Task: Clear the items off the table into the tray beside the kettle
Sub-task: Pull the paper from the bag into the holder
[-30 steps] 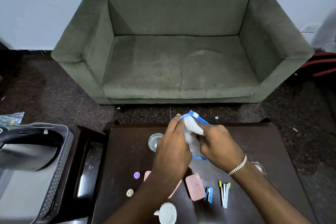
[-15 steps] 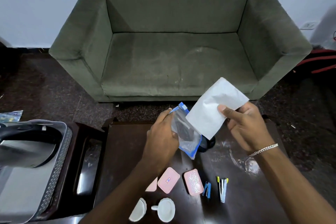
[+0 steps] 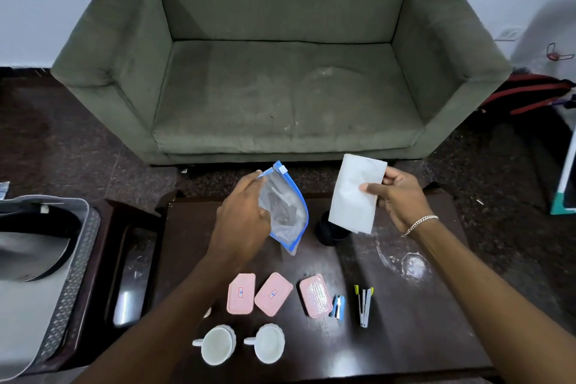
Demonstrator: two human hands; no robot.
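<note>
My left hand (image 3: 241, 221) grips a clear zip bag (image 3: 285, 212) with a blue edge above the dark table (image 3: 420, 337). To its right my right hand (image 3: 402, 196) pinches a white paper packet (image 3: 355, 193), held apart from the bag. On the table lie three pink boxes (image 3: 272, 294), two white cups (image 3: 269, 343), a blue stapler (image 3: 338, 307), a white and yellow clip tool (image 3: 364, 305), a black round object (image 3: 327, 231) partly behind the packet, and a clear glass dish (image 3: 411, 265). The grey tray (image 3: 70, 277) with the kettle (image 3: 31, 246) stands at the left.
A green sofa (image 3: 280, 72) faces the table's far edge. A dark side stand (image 3: 131, 259) sits between tray and table. Red and black things (image 3: 530, 93) lie on the floor at the right.
My right hand pulled the white packet out of the zip bag and carried it right. My left hand kept the bag. The view dropped, showing more of the near table.
</note>
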